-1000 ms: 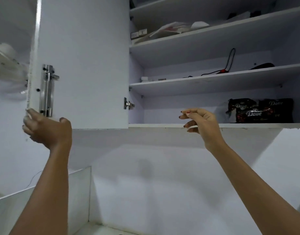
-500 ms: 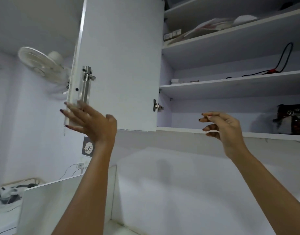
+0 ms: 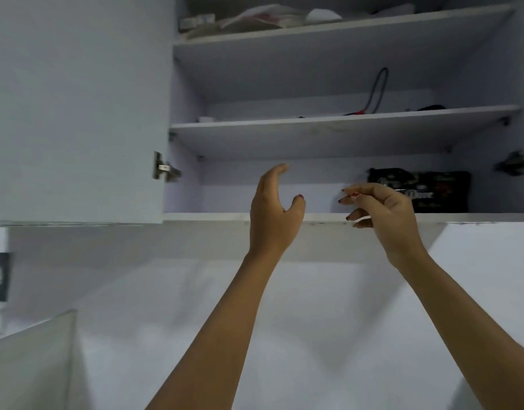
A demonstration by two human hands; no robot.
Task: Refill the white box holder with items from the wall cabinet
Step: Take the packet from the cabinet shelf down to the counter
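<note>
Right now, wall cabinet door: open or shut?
Open. The cabinet door is swung aside at left on its hinge, and the shelves inside show, with dark packets on the bottom shelf.

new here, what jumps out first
Two empty hands reach up centrally: the left hand open, the right hand loosely curled, before the lowest shelf of the open wall cabinet. Dark Dove packets sit at that shelf's right; a black cord loops on the shelf above.

Door [image 3: 77, 113] at left. Packets [image 3: 444, 187] on bottom shelf [image 3: 225, 216], right side; cable [image 3: 378, 90] on middle shelf [image 3: 314, 123]; bags [image 3: 263, 19] on top shelf [image 3: 358, 24].
</note>
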